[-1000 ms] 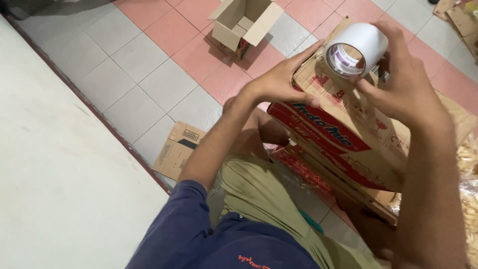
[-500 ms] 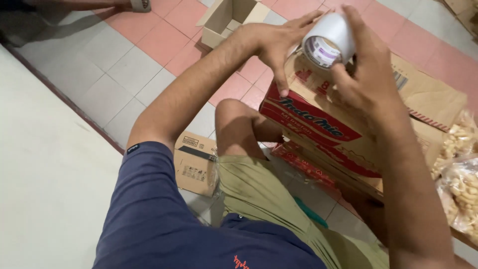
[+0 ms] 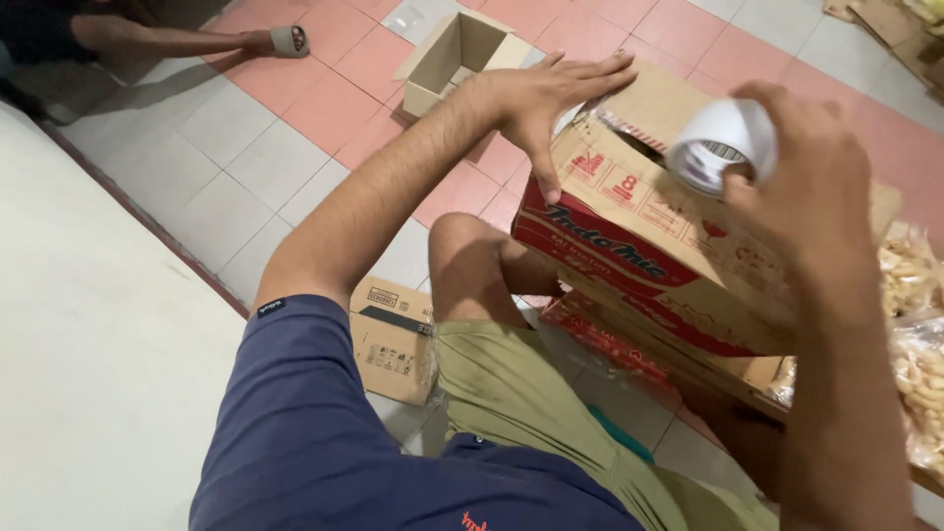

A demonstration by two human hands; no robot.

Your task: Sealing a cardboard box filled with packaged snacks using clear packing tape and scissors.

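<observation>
Left hand (image 3: 551, 93) flat on red-printed carton (image 3: 639, 246), right hand (image 3: 816, 187) gripping white tape roll (image 3: 723, 143)

Tiled floor (image 3: 246, 167) (pink and grey) carries an open small box (image 3: 454, 59), flattened cardboard (image 3: 393, 339).

Soft even light, slight motion blur
</observation>
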